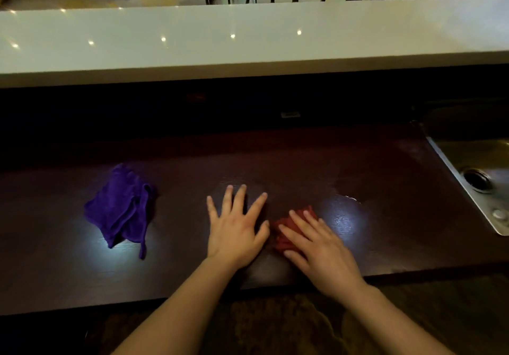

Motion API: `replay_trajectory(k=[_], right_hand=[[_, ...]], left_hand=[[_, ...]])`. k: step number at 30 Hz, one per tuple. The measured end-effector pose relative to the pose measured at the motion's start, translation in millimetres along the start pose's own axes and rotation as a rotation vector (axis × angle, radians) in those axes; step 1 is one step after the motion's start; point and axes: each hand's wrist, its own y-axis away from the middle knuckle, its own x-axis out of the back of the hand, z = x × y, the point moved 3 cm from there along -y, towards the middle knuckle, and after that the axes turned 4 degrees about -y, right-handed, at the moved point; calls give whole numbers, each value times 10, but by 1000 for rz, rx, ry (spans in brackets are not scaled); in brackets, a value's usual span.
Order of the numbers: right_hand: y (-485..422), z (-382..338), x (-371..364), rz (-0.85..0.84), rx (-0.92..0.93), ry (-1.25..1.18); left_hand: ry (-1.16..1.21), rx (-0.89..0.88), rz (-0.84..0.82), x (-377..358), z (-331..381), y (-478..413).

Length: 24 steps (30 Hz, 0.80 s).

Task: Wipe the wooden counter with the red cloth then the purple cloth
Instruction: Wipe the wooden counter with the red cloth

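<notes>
On the dark wooden counter (pixel 316 162), my right hand (pixel 316 247) presses flat on the bunched red cloth (pixel 285 229), which is mostly hidden beneath the fingers and palm. Just left of it, my left hand (pixel 237 225) rests flat on the bare wood with fingers spread and nothing in it. The crumpled purple cloth (pixel 121 208) lies further left on the counter, apart from both hands. Wet streaks shine on the wood to the right of the red cloth.
A steel sink (pixel 484 189) with a drain is set into the counter's right end. A raised white ledge (pixel 248 43) runs along the back, with a dark recess under it. Chairs and a table stand beyond the ledge.
</notes>
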Motion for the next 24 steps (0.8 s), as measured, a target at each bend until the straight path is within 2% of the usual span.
replay_trajectory(k=[5,7,9,12,14,16,19,20,22,24], right_hand=[[93,971,319,192,-576,-56],[-69,996,351,231,-684,-72],[-246,766,298,201,-591,-66],[-214,383,153,106,-211,-39],[-62,482,174,72,-89,-26],[47,820,267,108,-185,-21],[-44,1250,433,236,-543,-76],[-166,1251,446,246,-608,-83],[-433,1034,412,229,-566,-98],[-558,729,313,165,-355,-114]], left_hand=[[5,95,-51,-216,220,-115],[-18,98,-48,-259,232,-131],[-24,94,-53,-271,227,-138],[-11,96,-36,-247,224,-126],[-11,101,-36,-261,214,-118],[-11,103,-27,-271,212,-127],[-17,103,-20,-289,210,-155],[-19,103,-16,-293,211,-147],[-16,98,-9,-280,213,-134],[-12,103,-5,-269,209,-131]])
